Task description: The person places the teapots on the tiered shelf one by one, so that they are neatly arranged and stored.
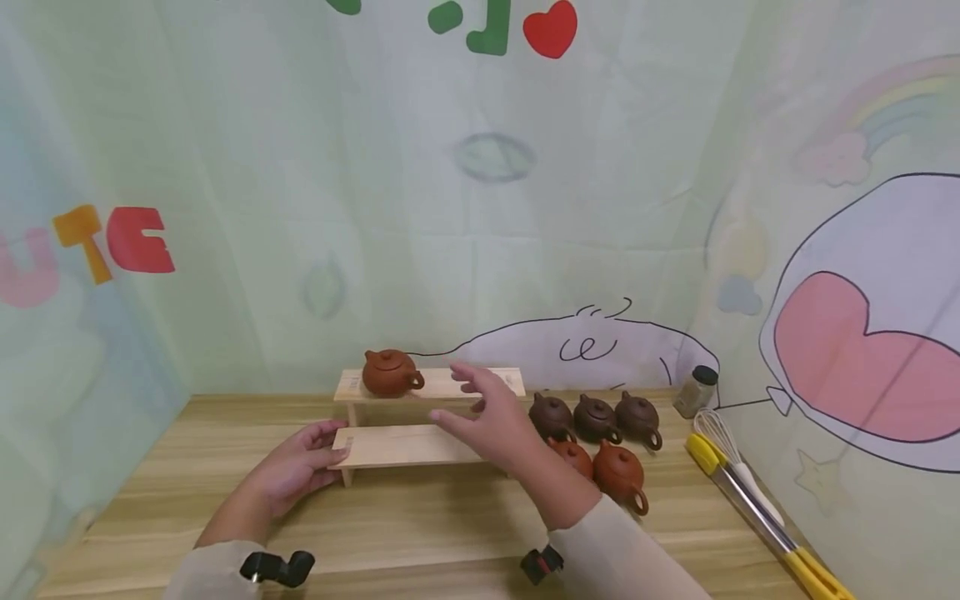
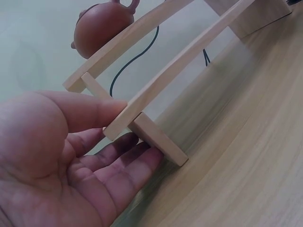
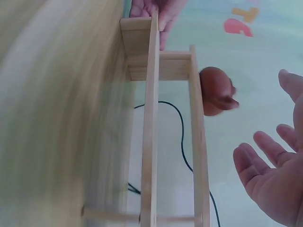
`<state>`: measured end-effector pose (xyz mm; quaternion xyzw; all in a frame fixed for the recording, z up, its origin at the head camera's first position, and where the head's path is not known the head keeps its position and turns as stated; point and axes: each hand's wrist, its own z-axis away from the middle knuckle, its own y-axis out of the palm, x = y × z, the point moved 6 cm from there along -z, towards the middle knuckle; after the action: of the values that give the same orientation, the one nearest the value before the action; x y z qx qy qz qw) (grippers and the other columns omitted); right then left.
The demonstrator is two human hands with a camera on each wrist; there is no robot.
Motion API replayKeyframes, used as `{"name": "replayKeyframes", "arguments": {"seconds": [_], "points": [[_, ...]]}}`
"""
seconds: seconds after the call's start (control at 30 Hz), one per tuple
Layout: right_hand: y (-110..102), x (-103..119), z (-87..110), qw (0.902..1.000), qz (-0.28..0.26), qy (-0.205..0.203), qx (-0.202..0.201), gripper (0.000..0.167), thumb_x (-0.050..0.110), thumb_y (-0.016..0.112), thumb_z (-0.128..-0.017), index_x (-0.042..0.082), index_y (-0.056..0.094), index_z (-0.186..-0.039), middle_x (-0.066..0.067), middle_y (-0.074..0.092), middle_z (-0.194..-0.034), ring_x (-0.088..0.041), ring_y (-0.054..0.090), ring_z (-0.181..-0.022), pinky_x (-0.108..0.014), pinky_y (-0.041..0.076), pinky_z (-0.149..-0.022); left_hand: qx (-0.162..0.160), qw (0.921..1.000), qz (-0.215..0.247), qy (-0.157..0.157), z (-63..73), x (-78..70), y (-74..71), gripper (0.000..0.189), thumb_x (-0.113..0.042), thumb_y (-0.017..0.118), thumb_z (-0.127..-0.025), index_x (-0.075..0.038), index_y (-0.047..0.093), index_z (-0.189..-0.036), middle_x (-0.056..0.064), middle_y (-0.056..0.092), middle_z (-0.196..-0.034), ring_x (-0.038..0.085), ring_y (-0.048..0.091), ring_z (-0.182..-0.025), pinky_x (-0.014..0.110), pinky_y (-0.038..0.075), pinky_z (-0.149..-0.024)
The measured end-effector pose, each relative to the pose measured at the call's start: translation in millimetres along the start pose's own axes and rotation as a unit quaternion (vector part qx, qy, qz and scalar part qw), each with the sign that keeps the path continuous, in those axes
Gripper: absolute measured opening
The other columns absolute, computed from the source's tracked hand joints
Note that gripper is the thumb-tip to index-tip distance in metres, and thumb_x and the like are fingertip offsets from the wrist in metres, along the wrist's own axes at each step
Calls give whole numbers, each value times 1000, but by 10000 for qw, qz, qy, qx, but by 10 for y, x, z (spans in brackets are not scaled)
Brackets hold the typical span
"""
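A two-tier wooden stand rests on the table. My left hand pinches the left end of its lower shelf, thumb on top and fingers beneath by the leg, as the left wrist view shows. On the upper shelf, toward the left, sits a reddish-brown teapot with its handle to the right. My right hand hovers above the right part of the stand with fingers spread and nothing held. In the right wrist view the right hand is apart from the shelves and the teapot.
Right of the stand are several dark brown teapots in a row, with two reddish teapots in front. A black-lidded jar, a whisk and yellow-tipped tongs lie along the right side. A printed curtain hangs behind.
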<state>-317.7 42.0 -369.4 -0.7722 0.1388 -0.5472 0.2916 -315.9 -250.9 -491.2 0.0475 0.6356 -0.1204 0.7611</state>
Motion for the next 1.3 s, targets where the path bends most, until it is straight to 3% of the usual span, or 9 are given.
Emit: {"name": "replayKeyframes", "arguments": {"seconds": [0.2, 0.4, 0.6, 0.87, 1.07, 1.3], "points": [[-304, -257, 400, 9990, -67, 238, -364, 69, 44, 86, -91, 32, 57, -152, 4, 68, -143, -22, 66, -123, -50, 57, -105, -2, 10000, 45, 7, 14, 13, 3, 71, -13, 58, -109, 7, 18, -164, 34, 22, -169, 20, 59, -127, 34, 58, -101], [-618, -597, 679, 9966, -71, 426, -699, 67, 35, 89, -89, 26, 60, -149, 2, 70, -137, -23, 67, -125, -50, 56, -106, -65, 9999, 140, -27, 1, 17, 12, 69, -13, 60, -108, 6, 21, -162, 31, 25, -167, 12, 61, -118, 32, 58, -98], [-924, -907, 836, 9946, 50, 527, -888, 67, 26, 88, -91, 20, 58, -150, -10, 68, -144, -32, 65, -130, -53, 57, -106, -55, 9999, 99, -30, -26, 37, -12, 69, -14, 60, -108, 5, 22, -162, 31, 25, -168, 13, 61, -119, 34, 59, -100], [-1298, -1247, 988, 9888, 377, 998, -1043, 72, 29, 86, -93, 17, 51, -155, -15, 65, -148, -39, 63, -136, -58, 53, -112, -72, 9999, 126, -51, -20, 52, -7, 70, -13, 60, -108, 6, 21, -163, 32, 27, -166, 13, 61, -119, 35, 58, -101], [-1491, -1567, 1086, 9824, 668, 1469, -940, 77, 35, 85, -93, 15, 49, -158, -19, 55, -160, -45, 52, -147, -66, 43, -119, -60, 9999, 103, -42, 1, 55, 21, 68, -14, 60, -108, 6, 22, -162, 32, 30, -164, 14, 61, -119, 36, 58, -101], [-1524, -1834, 1073, 9810, 1027, 1592, -408, 83, 50, 86, -89, 11, 53, -155, -23, 59, -154, -46, 60, -136, -62, 52, -109, -140, 9998, 77, -102, 10, 14, 7, 71, -15, 61, -108, 6, 22, -163, 31, 30, -164, 16, 61, -120, 36, 59, -100]]}}
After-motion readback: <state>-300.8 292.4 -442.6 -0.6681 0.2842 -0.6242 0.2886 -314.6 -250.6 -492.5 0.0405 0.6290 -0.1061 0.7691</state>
